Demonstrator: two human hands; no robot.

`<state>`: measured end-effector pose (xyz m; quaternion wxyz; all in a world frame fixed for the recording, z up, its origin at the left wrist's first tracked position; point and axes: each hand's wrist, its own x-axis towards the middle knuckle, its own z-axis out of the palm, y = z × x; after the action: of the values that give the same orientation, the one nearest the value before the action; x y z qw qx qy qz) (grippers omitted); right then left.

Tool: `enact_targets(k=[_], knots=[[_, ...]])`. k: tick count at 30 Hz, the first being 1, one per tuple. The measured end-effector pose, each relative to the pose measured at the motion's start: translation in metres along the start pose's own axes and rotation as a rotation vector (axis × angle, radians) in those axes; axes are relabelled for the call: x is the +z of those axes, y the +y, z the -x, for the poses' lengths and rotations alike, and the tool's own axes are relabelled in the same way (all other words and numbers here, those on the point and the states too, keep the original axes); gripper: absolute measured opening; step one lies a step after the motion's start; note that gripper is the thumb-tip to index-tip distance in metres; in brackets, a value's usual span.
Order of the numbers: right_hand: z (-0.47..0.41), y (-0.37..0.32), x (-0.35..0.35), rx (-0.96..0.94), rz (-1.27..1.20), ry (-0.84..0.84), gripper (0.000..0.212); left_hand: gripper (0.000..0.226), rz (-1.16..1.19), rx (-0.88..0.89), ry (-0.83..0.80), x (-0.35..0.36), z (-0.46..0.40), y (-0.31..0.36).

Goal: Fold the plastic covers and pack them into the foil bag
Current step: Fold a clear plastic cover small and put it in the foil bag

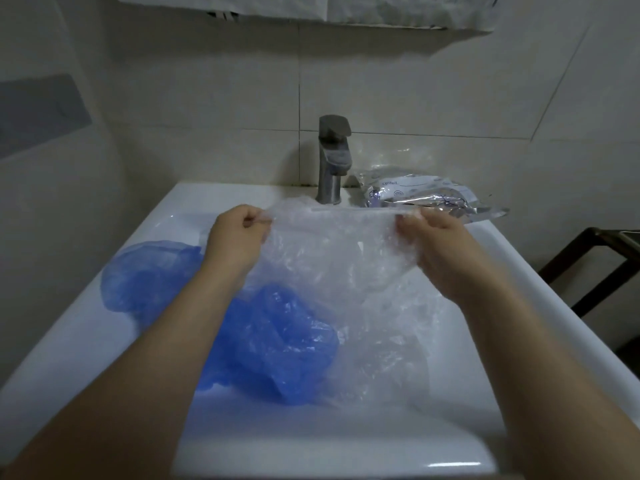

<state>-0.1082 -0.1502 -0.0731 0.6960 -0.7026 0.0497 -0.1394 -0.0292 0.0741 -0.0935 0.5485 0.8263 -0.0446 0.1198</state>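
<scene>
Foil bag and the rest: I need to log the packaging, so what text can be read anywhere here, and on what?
"content" followed by a blank line: printed on the foil bag beside the tap.
Round logos and other print on the bag: too blurred to read.
Clear cover, blue covers, tap: no text visible.

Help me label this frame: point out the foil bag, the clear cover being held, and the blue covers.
foil bag (420, 195): head view, its printed face.
clear cover (332, 258): head view, stretched middle.
blue covers (277, 341): head view, the crumpled bunch in the sink.
</scene>
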Motion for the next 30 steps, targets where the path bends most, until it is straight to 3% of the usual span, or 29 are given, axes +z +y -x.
enact_targets(k=[2, 5, 7, 9, 11, 13, 15, 17, 20, 25, 28, 30], knots=[[0.002, -0.004, -0.004, 0.072, -0.391, -0.233, 0.02, 0.025, 0.383, -0.258, -0.047, -0.002, 0.0, 0.005], [0.0, -0.005, -0.006, 0.028, -0.614, -0.407, 0.018, 0.025, 0.956, -0.556, -0.15, -0.01, -0.004, 0.012], [-0.006, 0.0, -0.011, 0.086, -0.763, -0.438, 0.031, 0.023, 1.116, -0.607, -0.259, -0.015, -0.001, 0.017], [-0.01, 0.005, -0.017, 0.172, -0.796, -0.429, 0.04, 0.005, 1.236, -0.577, -0.375, -0.014, 0.002, 0.021], [-0.014, 0.01, -0.025, 0.271, -0.77, -0.42, 0.047, 0.023, 1.326, -0.538, -0.499, -0.013, 0.007, 0.025], [-0.018, 0.015, -0.032, 0.354, -0.83, -0.469, 0.038, 0.018, 1.31, -0.472, -0.555, -0.012, 0.011, 0.027], [-0.022, 0.021, -0.034, 0.394, -1.035, -0.593, 0.017, 0.022, 1.238, -0.424, -0.511, -0.009, 0.015, 0.03], [-0.019, 0.017, -0.031, 0.384, -1.05, -0.491, 0.022, 0.036, 1.261, -0.378, -0.513, -0.006, 0.021, 0.035], [-0.016, 0.017, -0.017, 0.225, -0.981, -0.492, 0.018, 0.029, 1.348, -0.277, -0.589, -0.002, 0.024, 0.03], [-0.006, 0.016, -0.003, 0.234, -1.086, -0.671, 0.042, 0.024, 1.117, -0.221, -0.583, 0.007, 0.024, 0.019], [-0.007, 0.018, -0.001, 0.155, -0.978, -0.588, 0.069, 0.046, 0.98, -0.298, -0.564, 0.014, 0.027, 0.02], [-0.01, 0.018, -0.004, 0.145, -1.063, -0.505, 0.072, 0.037, 0.987, -0.307, -0.508, 0.016, 0.026, 0.021]])
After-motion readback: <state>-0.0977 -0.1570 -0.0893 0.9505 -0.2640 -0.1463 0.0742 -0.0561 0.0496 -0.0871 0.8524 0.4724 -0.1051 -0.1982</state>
